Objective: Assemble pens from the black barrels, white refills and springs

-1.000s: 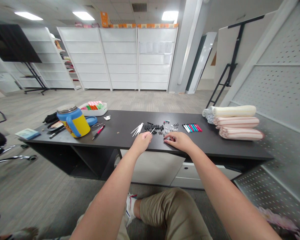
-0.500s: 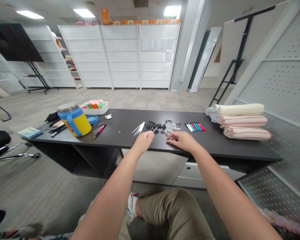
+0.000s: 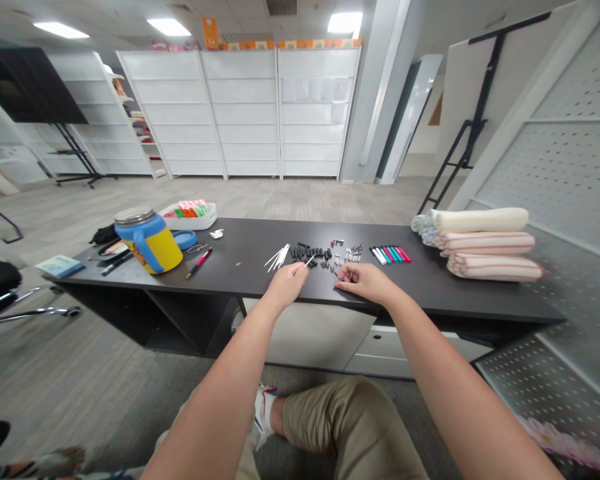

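My left hand (image 3: 289,284) is closed around a thin white stick (image 3: 311,259), whose tip points up and right over the desk. Beside that hand lie several more white sticks (image 3: 279,257), fanned out, and a cluster of small black tubular pieces (image 3: 307,251). My right hand (image 3: 365,282) rests at the desk's front edge with its fingers curled in a pinch; what they hold is too small or hidden to make out. Small silver and clear parts (image 3: 353,253) lie just beyond it. To their right is a row of white, teal and red pen-like tubes (image 3: 391,254).
Rolled towels (image 3: 491,243) are stacked at the right of the dark desk (image 3: 240,235). On the left stand a blue and yellow mug (image 3: 153,243), a red and black pen (image 3: 199,263) and a white tray (image 3: 205,218) of colourful packets.
My right hand has shifted slightly and its fingertips have curled a little. My left hand keeps the white stick in nearly the same place.
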Demonstrator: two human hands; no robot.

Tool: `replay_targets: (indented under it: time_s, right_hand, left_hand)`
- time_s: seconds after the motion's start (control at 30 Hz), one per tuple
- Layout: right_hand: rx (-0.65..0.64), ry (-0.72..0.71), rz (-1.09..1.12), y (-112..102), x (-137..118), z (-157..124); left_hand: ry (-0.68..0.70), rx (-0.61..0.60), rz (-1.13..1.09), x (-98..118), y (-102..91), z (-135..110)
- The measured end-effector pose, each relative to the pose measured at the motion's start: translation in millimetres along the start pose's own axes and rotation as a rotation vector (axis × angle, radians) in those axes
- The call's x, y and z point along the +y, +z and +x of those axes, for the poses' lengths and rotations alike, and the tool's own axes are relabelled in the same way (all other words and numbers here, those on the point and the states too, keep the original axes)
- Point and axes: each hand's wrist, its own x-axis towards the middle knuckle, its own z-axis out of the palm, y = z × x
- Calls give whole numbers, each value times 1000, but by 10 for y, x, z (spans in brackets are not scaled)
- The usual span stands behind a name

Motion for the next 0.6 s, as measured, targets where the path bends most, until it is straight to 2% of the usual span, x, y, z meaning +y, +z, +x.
replay_targets:
  time_s: [0.17,0.33,0.53,0.6]
  right_hand:
    - [-12,19,21,-12,-28,-2]
    - [-27,47,152,-17,6,-6]
    - [118,71,292,-34,110,-8]
    - [131,72,324,-31,123,-8]
  left_hand:
    - [4,3,9,5,-7,-1]
    - [14,6,11,-19,4,2]
    - [24,7,28,-49,13,8]
    - [28,7,43,-51,12,7]
